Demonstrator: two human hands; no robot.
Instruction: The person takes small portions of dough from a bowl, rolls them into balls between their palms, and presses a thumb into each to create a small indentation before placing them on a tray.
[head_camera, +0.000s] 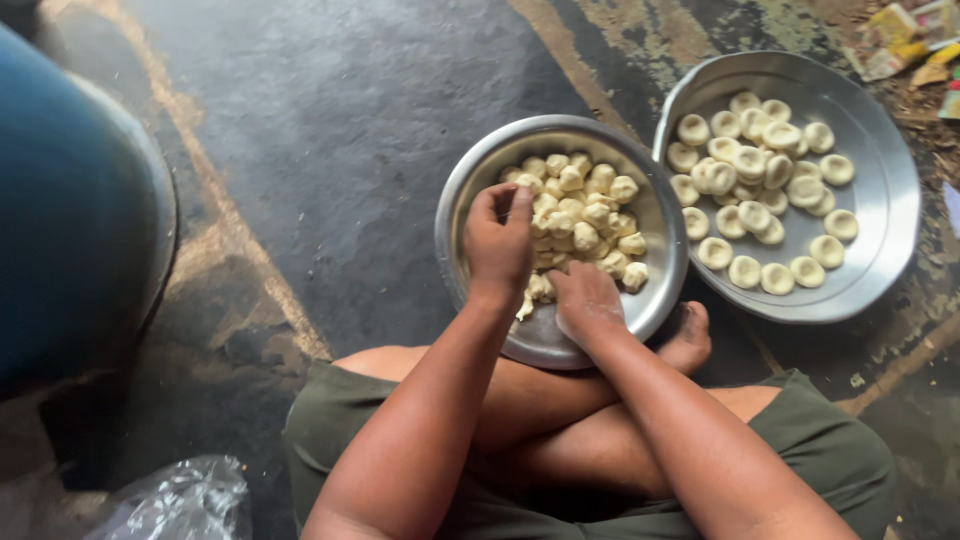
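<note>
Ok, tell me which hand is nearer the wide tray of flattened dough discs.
Right. The right hand rests in the bowl on the side toward the tray; the left hand is at the bowl's far side.

Head view, steeply down, close

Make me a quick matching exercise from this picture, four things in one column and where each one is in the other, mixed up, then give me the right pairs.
Things:
1. round steel bowl
2. wide steel tray
3. clear plastic bag
4. blue drum

Places:
A. far left edge
B. in front of the crossed legs, with the left hand and right hand in it
C. bottom left corner on the floor
D. upper right, holding flattened dough rounds

Pairs: 1-B, 2-D, 3-C, 4-A
</note>
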